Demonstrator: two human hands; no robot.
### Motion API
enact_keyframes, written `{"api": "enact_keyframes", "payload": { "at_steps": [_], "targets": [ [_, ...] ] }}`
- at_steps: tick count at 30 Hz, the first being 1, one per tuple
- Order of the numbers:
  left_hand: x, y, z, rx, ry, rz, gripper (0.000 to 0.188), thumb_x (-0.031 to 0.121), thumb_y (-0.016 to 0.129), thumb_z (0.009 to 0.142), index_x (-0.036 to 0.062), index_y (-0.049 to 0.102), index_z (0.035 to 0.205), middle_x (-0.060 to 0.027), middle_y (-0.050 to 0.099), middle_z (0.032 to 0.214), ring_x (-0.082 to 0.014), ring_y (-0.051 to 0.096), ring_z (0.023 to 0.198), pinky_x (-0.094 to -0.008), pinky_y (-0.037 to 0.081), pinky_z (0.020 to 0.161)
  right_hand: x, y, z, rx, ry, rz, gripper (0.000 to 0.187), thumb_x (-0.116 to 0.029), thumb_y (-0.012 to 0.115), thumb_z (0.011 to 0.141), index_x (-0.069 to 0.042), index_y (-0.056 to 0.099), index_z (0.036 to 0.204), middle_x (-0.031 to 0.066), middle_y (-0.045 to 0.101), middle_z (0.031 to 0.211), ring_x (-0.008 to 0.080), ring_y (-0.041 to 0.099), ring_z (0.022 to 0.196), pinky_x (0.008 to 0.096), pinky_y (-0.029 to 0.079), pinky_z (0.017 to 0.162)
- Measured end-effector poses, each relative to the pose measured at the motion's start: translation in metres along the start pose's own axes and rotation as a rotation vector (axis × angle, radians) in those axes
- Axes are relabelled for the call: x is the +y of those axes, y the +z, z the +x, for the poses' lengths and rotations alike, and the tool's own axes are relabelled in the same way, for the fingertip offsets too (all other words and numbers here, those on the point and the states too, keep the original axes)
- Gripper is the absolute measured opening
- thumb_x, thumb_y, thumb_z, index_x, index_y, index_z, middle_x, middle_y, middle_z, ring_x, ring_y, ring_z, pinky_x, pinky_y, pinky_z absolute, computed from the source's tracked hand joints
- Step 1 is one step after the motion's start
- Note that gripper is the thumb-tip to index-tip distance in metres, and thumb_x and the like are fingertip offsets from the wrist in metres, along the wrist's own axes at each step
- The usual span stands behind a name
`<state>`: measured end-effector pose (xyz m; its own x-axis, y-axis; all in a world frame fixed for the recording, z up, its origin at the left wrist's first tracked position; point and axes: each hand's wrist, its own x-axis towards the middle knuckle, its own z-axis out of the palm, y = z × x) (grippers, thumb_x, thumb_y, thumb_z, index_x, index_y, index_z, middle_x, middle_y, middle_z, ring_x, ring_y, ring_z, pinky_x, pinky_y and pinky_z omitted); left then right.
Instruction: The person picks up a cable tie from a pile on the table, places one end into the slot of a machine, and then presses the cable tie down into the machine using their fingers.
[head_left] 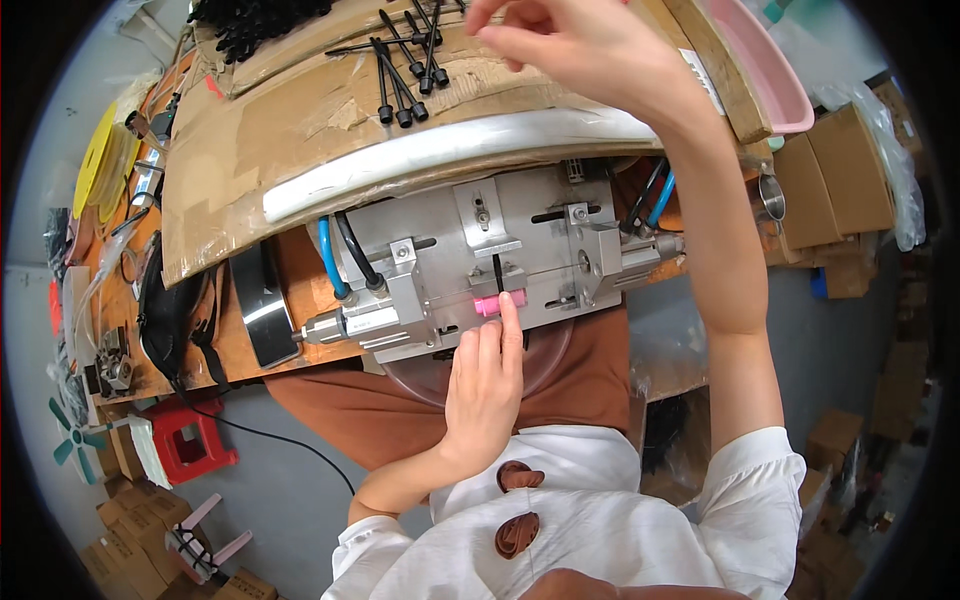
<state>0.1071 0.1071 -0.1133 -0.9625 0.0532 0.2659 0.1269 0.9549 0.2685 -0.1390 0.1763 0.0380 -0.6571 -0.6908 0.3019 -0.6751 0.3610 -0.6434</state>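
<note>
My left hand [485, 370] rests at the metal fixture [480, 270], index finger stretched out and the other fingers loosely bent. Its index fingertip presses where a thin black rod [498, 270] meets a pink block [488, 304] at the fixture's front edge. The rod lies pointing away from me, along the middle of the fixture. At the top of the view my right hand [545, 35] hovers over the cardboard, fingers bent and apart, with nothing visible in them. Left of it lie several loose black rods with thick ends [400, 95].
A white padded roll [450, 155] edges the cardboard [230, 180] behind the fixture. Blue and black air hoses [328, 258] run into cylinders on both sides. A dark phone [264, 310] and black pouch [170, 300] lie left. A pink tray [765, 65] stands far right.
</note>
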Motion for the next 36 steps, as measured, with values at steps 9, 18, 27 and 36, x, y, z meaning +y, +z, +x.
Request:
{"api": "enact_keyframes", "payload": {
  "at_steps": [9,18,27,36],
  "targets": [
    [-0.036,-0.072,0.081,0.296,0.133,-0.067,0.047,0.002,0.067,0.077,-0.0003,0.054,0.122,-0.0116,0.05,0.091,-0.0261,0.051,0.084,-0.0392,0.044,0.075,0.033,0.024,0.036,0.21,-0.206,-0.238,0.013,-0.008,0.064,0.08,0.003,0.065,0.086,0.018,0.064,0.076,0.0296,0.064,0.072,0.0393,0.049,0.065],
    [-0.109,-0.108,0.178,0.135,0.213,0.018,0.012,0.007,0.069,0.077,0.0013,0.061,0.085,-0.0085,0.058,0.08,-0.0252,0.052,0.083,-0.0359,0.043,0.075,0.026,0.022,0.057,0.008,-0.066,-0.469,0.013,-0.008,0.063,0.071,0.0,0.067,0.081,0.0225,0.066,0.08,0.0371,0.065,0.08,0.0422,0.051,0.072],
    [-0.06,-0.103,0.082,0.358,-0.022,-0.227,0.043,-0.007,0.066,0.073,0.0043,0.061,0.114,-0.0108,0.058,0.091,-0.0248,0.052,0.083,-0.0323,0.043,0.074,0.034,-0.025,-0.009,0.288,-0.053,-0.177,0.028,-0.01,0.057,0.084,0.004,0.063,0.108,0.0144,0.066,0.075,0.0221,0.064,0.068,0.0349,0.049,0.062],
    [0.004,-0.014,-0.003,0.042,-0.033,-0.152,0.076,-0.004,0.066,0.074,-0.0088,0.031,0.141,-0.0111,0.049,0.091,-0.0253,0.048,0.084,-0.0342,0.043,0.077,0.024,-0.026,-0.073,0.337,-0.009,0.792,0.018,-0.009,0.059,0.093,0.005,0.058,0.105,0.0112,0.065,0.075,0.0104,0.062,0.064,0.0179,0.048,0.05]
  ]
}}
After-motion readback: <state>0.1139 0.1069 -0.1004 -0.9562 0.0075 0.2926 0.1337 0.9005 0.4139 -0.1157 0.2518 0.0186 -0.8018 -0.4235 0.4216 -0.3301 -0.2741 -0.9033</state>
